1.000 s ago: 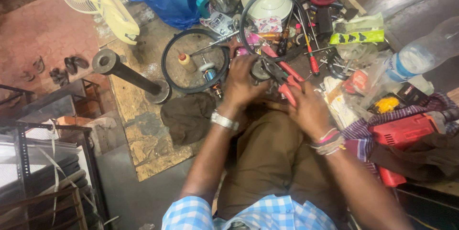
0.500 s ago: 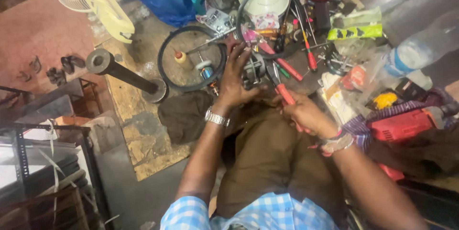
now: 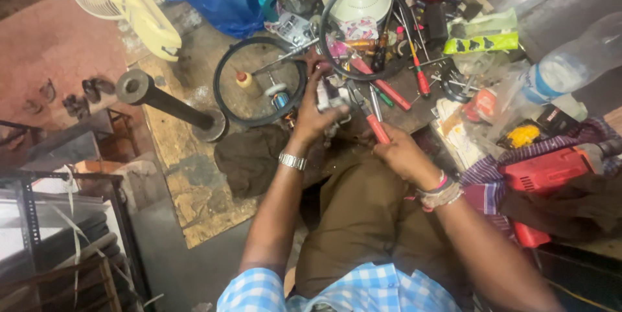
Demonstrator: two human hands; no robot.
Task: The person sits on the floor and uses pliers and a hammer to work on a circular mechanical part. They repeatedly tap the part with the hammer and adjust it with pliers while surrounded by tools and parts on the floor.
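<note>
The left hand (image 3: 317, 114) is closed around a small metal part (image 3: 328, 99), holding it just above the cluttered worktop (image 3: 414, 108). The right hand (image 3: 398, 151) grips the red handles of a pair of pliers (image 3: 369, 114), whose tip points toward that part; whether it touches is unclear. A black rubber ring (image 3: 259, 82) lies just left of the left hand, with a small bottle (image 3: 243, 82) inside it. A red drill (image 3: 551, 169) rests well to the right, near a clear plastic bottle (image 3: 570, 66).
</note>
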